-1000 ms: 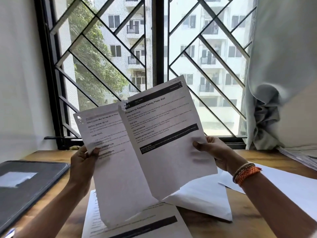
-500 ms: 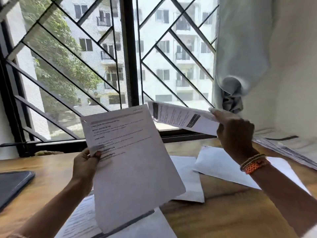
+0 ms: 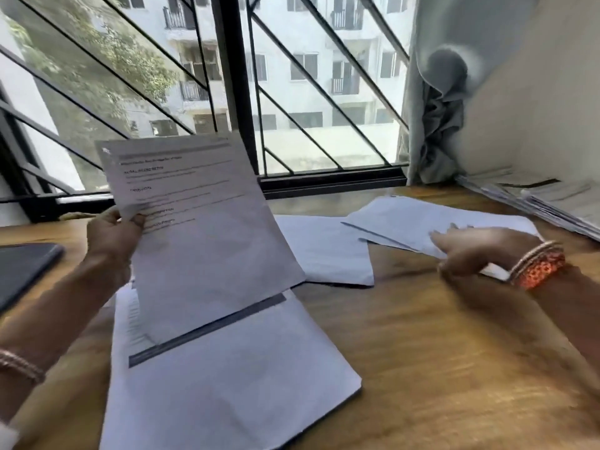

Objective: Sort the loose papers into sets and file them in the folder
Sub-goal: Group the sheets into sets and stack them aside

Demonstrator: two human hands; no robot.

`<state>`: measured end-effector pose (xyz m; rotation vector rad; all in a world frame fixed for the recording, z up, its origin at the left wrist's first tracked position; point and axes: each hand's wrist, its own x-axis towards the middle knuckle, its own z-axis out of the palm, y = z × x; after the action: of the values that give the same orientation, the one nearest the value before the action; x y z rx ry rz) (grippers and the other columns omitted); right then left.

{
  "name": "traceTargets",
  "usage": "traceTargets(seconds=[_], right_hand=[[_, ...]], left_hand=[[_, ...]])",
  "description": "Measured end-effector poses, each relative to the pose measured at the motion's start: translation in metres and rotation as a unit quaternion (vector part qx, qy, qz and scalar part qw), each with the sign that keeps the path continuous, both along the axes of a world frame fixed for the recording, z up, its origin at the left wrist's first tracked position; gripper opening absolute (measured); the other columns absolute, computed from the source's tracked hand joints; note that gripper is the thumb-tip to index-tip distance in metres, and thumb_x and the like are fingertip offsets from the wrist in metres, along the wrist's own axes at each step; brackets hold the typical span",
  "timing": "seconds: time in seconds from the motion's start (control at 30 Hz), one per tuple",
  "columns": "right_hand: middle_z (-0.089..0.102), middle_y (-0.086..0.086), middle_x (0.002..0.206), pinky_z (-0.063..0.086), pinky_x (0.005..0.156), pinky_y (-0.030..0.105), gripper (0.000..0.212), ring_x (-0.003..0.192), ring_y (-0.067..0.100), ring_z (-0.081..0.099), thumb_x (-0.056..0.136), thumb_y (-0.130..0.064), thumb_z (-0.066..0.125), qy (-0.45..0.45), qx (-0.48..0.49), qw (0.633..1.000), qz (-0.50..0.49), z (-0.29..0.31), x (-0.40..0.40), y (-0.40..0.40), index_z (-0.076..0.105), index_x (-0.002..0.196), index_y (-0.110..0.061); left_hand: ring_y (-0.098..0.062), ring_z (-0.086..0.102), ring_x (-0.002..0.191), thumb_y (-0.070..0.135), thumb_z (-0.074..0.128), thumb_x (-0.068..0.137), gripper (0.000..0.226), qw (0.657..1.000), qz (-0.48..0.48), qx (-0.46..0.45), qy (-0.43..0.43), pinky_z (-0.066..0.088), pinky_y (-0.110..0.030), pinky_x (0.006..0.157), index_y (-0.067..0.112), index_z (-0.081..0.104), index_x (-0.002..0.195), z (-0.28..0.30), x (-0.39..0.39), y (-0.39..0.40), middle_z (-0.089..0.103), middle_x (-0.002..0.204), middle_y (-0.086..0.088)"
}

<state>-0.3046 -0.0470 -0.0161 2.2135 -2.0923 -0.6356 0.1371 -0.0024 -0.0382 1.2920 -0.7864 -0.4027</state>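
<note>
The left hand pinches a printed sheet upright, text blurred; at 3 o'clock the right hand, fingers extended, presses a paper pile.

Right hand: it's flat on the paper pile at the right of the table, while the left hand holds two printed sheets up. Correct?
Not quite. The head view shows the left hand holding up only one printed sheet. The right hand does rest on the paper pile at the right of the table.
</note>
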Motion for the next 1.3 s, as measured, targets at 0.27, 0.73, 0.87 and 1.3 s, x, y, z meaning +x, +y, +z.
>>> traceTargets(seconds=[0.27,0.73,0.87,1.3], right_hand=[[0.058,0.009,0.117,0.038,0.079,0.034,0.076,0.111,0.030,0.053,0.083,-0.078,0.028,-0.129,-0.030,0.951,0.279,-0.004,0.167,0.105,0.055,0.109,-0.013],[0.067,-0.013,0.087,0.045,0.065,0.012,0.043,0.073,0.000,0.060,0.089,-0.005,0.065,-0.381,0.304,0.800,0.351,0.015,0.159,0.074,0.056,0.125,-0.025],[0.068,0.009,0.118,0.055,0.086,0.039,0.039,0.106,0.028,0.066,0.091,0.005,0.053,-0.450,0.345,0.728,0.386,0.044,0.117,0.053,0.060,0.126,-0.012],[0.069,0.005,0.118,0.056,0.075,0.025,0.059,0.099,0.016,0.068,0.084,0.018,0.054,-0.704,0.106,0.648,0.271,-0.001,0.087,0.005,0.068,0.117,-0.029]], left_hand=[[-0.015,0.052,0.077,0.003,0.047,0.094,0.022,0.990,0.137,0.033,0.025,0.042,-0.024,0.073,0.018,0.050,0.078,0.003,0.050,0.036,0.057,0.084,-0.001],[-0.015,0.050,0.078,-0.003,0.047,0.090,0.021,0.983,0.182,0.009,0.015,0.045,-0.021,0.069,0.013,0.059,0.097,0.014,0.071,0.055,0.058,0.088,-0.001],[-0.015,0.051,0.088,-0.001,0.050,0.091,0.024,0.980,0.199,0.018,0.012,0.045,-0.021,0.070,0.005,0.063,0.110,0.011,0.071,0.054,0.059,0.090,0.000],[0.004,0.058,0.050,-0.001,0.048,0.096,0.023,0.996,0.078,-0.030,-0.019,0.045,-0.008,0.043,-0.001,0.059,0.116,0.006,0.041,0.040,0.060,0.088,-0.004]])
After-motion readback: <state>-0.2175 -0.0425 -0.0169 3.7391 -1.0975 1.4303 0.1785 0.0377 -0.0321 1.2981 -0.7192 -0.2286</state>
